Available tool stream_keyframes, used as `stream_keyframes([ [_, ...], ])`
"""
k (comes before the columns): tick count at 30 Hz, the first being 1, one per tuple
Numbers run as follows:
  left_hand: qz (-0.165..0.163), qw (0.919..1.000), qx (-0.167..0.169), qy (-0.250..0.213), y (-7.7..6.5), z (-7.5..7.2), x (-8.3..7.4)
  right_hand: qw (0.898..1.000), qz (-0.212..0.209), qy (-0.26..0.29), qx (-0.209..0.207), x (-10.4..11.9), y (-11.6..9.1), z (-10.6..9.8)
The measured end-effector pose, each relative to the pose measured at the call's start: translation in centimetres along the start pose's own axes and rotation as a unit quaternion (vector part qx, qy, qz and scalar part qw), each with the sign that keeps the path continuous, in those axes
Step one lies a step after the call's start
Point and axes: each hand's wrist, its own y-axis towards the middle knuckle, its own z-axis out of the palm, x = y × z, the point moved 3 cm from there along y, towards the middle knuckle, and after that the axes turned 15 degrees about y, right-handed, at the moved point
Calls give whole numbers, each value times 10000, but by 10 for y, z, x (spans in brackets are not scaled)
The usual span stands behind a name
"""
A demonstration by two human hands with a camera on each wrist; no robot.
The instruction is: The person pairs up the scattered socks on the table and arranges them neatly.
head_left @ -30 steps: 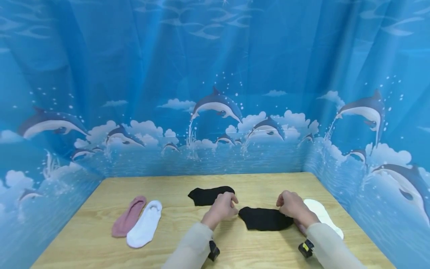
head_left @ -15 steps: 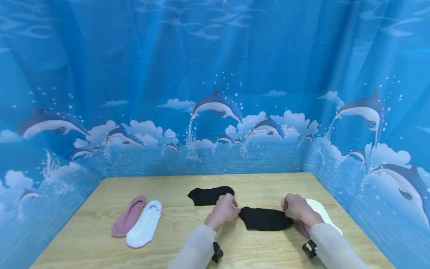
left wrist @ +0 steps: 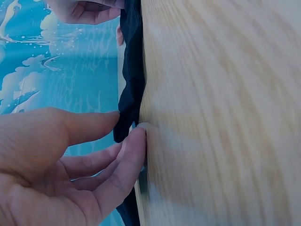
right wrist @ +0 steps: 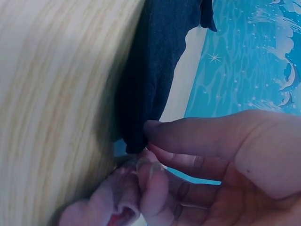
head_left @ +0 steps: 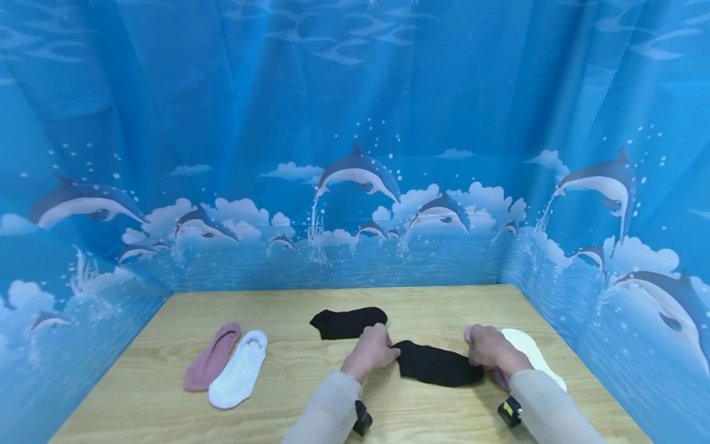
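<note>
Currently, L hand [head_left: 373,349]: pinching L end of near blk sock [head_left: 438,365] btwn thumb & fingers.
R hand [head_left: 492,348]: pinching its R end, same way.
Near blk sock: spanning btwn both hands, low at wood table [head_left: 288,382]; can't tell if touching all along.
R pink sock [right wrist: 99,207]: lying right by R fingers, crowding them, partly hidden by hand in head view.
R white sock [head_left: 532,351]: lying just R of pink one, R hand & sleeve [head_left: 546,398] partly blocking it.
Far blk sock [head_left: 346,324]: lying just beyond L hand.
L pink sock [head_left: 213,364] + L white sock [head_left: 238,373]: lying side by side, well apart from hands.
Dolphin curtain [head_left: 355,92]: hanging behind & both sides.
</note>
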Motion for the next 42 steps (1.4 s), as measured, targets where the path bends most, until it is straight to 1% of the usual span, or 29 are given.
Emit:
stream_keyframes([
  [6,-86,10000,9,-40,1,1,2,9997,-191,-170,7,3,0,2],
  [8,-134,9999,-16,-38,0,1,2,9997,-179,-156,54,4,0,2],
  [12,-119,9998,-138,-102,0,0,3,9999,-101,-42,114,5,0,3],
  [17,16,9993,-230,-299,-2,-3,3,9995,118,220,182,8,0,4],
  [21,136,9984,-405,-376,-3,-6,3,9985,304,344,285,9,0,5],
  [23,187,9975,-485,-472,-4,-8,2,9985,287,335,316,11,0,5],
  [29,264,9943,-555,-870,-7,-11,2,9987,190,359,321,19,-1,5],
  [31,280,9935,-598,-928,-9,-13,2,9985,165,439,274,21,-2,5],
  [33,279,9929,-616,-983,-10,-14,3,9973,207,652,250,24,-3,6],
  [38,247,9939,-708,-806,-13,-19,5,9929,391,1096,261,33,-3,9],
  [42,182,9952,-763,-579,-14,-23,6,9929,413,1079,279,40,-2,9],
])
